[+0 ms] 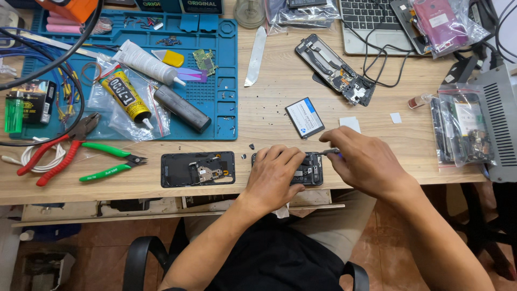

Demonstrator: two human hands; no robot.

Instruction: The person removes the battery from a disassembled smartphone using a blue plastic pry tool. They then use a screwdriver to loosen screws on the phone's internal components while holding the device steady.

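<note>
While left hand (273, 175) pins opened phone (311, 170), right hand (360, 161) grips tool (329, 153) above it.

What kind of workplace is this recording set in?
Most likely a phone repair bench. Both hands work on an opened phone at the wooden table's edge; a second opened phone, a blue repair mat with glue tubes, and bagged parts lie around.

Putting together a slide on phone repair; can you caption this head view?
Left hand steadies an opened phone while the right hand works a small tool into it.
</note>
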